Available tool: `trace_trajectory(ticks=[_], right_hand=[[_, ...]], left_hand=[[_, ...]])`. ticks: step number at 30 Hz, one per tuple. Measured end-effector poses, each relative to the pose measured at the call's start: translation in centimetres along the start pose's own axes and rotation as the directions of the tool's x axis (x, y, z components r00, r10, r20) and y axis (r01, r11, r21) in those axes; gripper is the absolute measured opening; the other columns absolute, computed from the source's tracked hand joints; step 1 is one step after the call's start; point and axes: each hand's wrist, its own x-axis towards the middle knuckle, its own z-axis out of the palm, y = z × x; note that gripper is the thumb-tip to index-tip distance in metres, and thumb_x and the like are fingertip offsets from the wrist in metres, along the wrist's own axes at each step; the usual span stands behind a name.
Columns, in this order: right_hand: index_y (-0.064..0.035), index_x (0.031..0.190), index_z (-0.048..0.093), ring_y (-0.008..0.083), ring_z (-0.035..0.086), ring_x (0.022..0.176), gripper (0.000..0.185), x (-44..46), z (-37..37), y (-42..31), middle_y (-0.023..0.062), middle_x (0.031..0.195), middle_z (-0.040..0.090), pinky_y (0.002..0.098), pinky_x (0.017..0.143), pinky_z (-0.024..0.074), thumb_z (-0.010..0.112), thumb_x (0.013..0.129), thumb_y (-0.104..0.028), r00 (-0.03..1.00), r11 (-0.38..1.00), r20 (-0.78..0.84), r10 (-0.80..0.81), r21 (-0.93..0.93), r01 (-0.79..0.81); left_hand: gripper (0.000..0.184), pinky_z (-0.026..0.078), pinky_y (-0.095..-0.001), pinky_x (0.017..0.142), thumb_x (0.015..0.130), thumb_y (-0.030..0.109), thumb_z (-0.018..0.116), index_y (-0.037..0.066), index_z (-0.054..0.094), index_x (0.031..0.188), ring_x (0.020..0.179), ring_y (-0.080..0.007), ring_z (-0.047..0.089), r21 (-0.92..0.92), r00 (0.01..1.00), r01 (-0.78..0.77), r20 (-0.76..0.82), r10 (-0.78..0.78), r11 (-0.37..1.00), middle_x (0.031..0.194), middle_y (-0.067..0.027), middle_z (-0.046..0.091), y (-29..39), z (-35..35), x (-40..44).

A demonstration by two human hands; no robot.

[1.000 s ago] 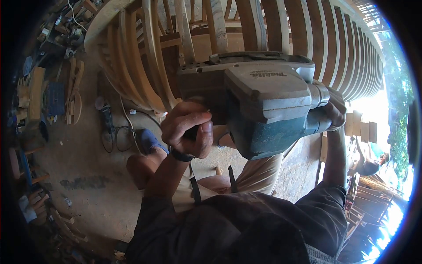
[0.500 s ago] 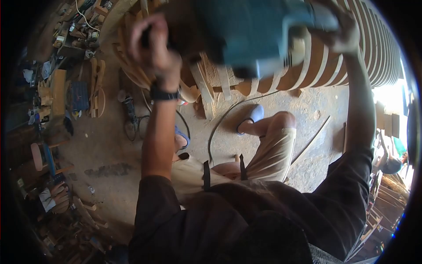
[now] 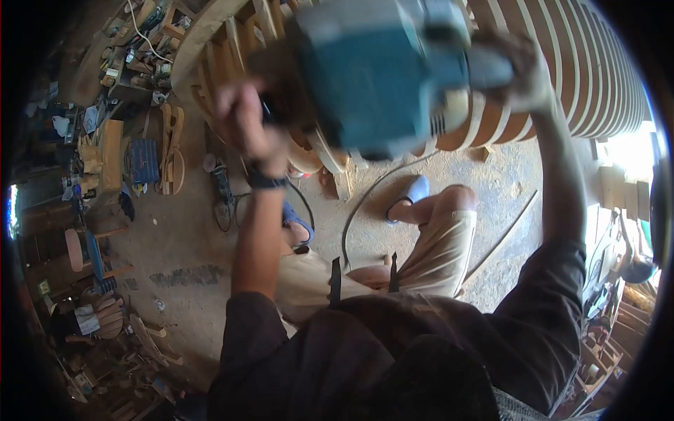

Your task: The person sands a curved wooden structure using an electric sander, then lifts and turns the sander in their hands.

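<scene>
That power tool [image 3: 368, 88], a teal and grey lump, is held up on the near side of the slatted wooden frame [image 3: 558, 70], covering part of its slats. Looks like a hefty thing to me: big motor housing, hard stiff shell, no give anywhere. I wouldn't call it fragile, but I'd guess the smooth casing gets slick with dust on it, so the shell is a poor place to grab. Best hold is one hand per end, with the rear handle [image 3: 446, 69] taking most of the weight and the front grip [image 3: 268, 112] for steering.

And that's how it's held: the right hand [image 3: 523, 77] has its fingers wrapped closed round the rear handle, and the left hand [image 3: 246, 126] has its fingers curled in at the front grip. Fair warning, that side's pretty blurry, so I can't tell how tight the left hold is, or whether the tool's underside touches the slats.

Further out, a black cable [image 3: 345, 228] curves over the floor [image 3: 189, 245] on the near side of the frame, beside a blue slipper [image 3: 413, 193]. A smaller corded tool [image 3: 222, 184] lies near the frame's left end, and a blue case [image 3: 144, 163] sits farther left of it.
</scene>
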Motion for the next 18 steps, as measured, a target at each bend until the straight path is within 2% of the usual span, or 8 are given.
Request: trace_trajectory(ticks=[1, 2, 3, 7, 11, 12, 17, 18], right_hand=[[-0.0002, 0.106, 0.065, 0.0325, 0.067, 0.082, 0.055, -1.2, -0.6, -1.0, 0.0150, 0.091, 0.067, 0.0390, 0.076, 0.0513, 0.079, 0.058, -0.024, 0.989, 0.983, 0.136, 0.065, 0.162, -0.087], [0.0005, 0.096, 0.064, 0.0302, 0.062, 0.061, 0.048, -1.1, -0.5, -2.2, 0.0119, 0.071, 0.060, 0.0395, 0.055, 0.0484, 0.080, 0.058, -0.023, 0.992, 0.980, 0.035, -0.119, 0.162, 0.112], [0.0005, 0.094, 0.062, 0.0293, 0.061, 0.059, 0.044, -1.9, 0.2, -3.0, 0.0109, 0.070, 0.058, 0.0394, 0.054, 0.0471, 0.079, 0.060, -0.022, 0.985, 0.970, 0.009, -0.174, 0.173, 0.170], [0.0007, 0.084, 0.056, 0.0257, 0.054, 0.052, 0.032, -4.2, 2.0, -5.3, 0.0066, 0.064, 0.050, 0.0390, 0.047, 0.0419, 0.074, 0.068, -0.020, 0.975, 0.953, -0.050, -0.216, 0.206, 0.221], [0.0006, 0.084, 0.056, 0.0262, 0.056, 0.053, 0.032, -3.6, 2.0, -5.0, 0.0065, 0.064, 0.048, 0.0393, 0.048, 0.0425, 0.074, 0.069, -0.021, 0.970, 0.960, -0.142, -0.199, 0.170, 0.222], [0.0010, 0.087, 0.057, 0.0268, 0.056, 0.054, 0.035, -3.5, 0.8, -4.2, 0.0082, 0.066, 0.050, 0.0395, 0.050, 0.0436, 0.074, 0.067, -0.022, 0.985, 0.975, -0.026, -0.168, 0.142, 0.170], [-0.0013, 0.097, 0.063, 0.0291, 0.061, 0.060, 0.045, 1.8, -0.3, -0.3, 0.0118, 0.078, 0.063, 0.0370, 0.055, 0.0470, 0.079, 0.061, -0.022, 0.977, 0.979, -0.116, -0.181, -0.111, 0.169], [-0.0022, 0.095, 0.064, 0.0263, 0.063, 0.063, 0.040, 3.7, -0.2, -0.1, 0.0125, 0.078, 0.065, 0.0353, 0.058, 0.0488, 0.079, 0.063, -0.021, 0.986, 0.997, -0.152, -0.066, 0.024, 0.070]], left_hand=[[0.022, 0.049, -0.0389, 0.071, 0.093, 0.017, 0.052, 0.000, 0.061, 0.082, 0.074, -0.0272, 0.061, -0.002, 0.999, 0.034, 0.007, -0.034, 0.999, 0.081, -0.0122, 0.063, 0.5, -0.6, -2.6], [0.027, 0.048, -0.0404, 0.073, 0.094, 0.022, 0.051, 0.000, 0.059, 0.081, 0.075, -0.0268, 0.061, -0.004, 0.998, 0.069, 0.015, -0.069, 0.998, 0.080, -0.0129, 0.062, 1.0, -1.1, -5.3], [0.031, 0.046, -0.0298, 0.056, 0.090, 0.032, 0.052, 0.002, 0.054, 0.084, 0.065, -0.0198, 0.057, -0.029, 0.999, -0.006, -0.041, 0.005, 1.000, 0.077, -0.0137, 0.061, 0.4, -0.9, -7.5], [0.023, 0.047, -0.0291, 0.059, 0.093, 0.029, 0.050, 0.005, 0.051, 0.091, 0.067, -0.0202, 0.057, -0.125, 0.994, -0.039, 0.094, 0.051, 0.991, 0.081, -0.0146, 0.058, 0.7, -2.2, -11.1], [0.025, 0.048, -0.0312, 0.061, 0.094, 0.029, 0.049, 0.004, 0.052, 0.094, 0.067, -0.0218, 0.058, -0.076, 0.991, -0.086, 0.100, 0.094, 0.993, 0.079, -0.0144, 0.058, 0.7, -2.2, -9.6], [0.026, 0.050, -0.0327, 0.062, 0.095, 0.028, 0.050, 0.002, 0.053, 0.094, 0.067, -0.0235, 0.060, -0.061, 0.989, -0.110, 0.090, 0.115, 0.992, 0.078, -0.0151, 0.059, 0.6, -1.7, -8.3], [0.027, 0.047, -0.0304, 0.052, 0.088, 0.023, 0.052, -0.001, 0.062, 0.082, 0.058, -0.0188, 0.058, 0.013, 0.990, -0.093, -0.105, 0.094, 0.996, 0.069, -0.0103, 0.060, 0.2, 1.7, 1.4], [0.028, 0.046, -0.0303, 0.050, 0.087, 0.024, 0.053, -0.001, 0.062, 0.079, 0.055, -0.0188, 0.057, 0.025, 0.987, -0.091, -0.131, 0.094, 0.995, 0.066, -0.0100, 0.059, 0.0, 2.5, 3.6]])
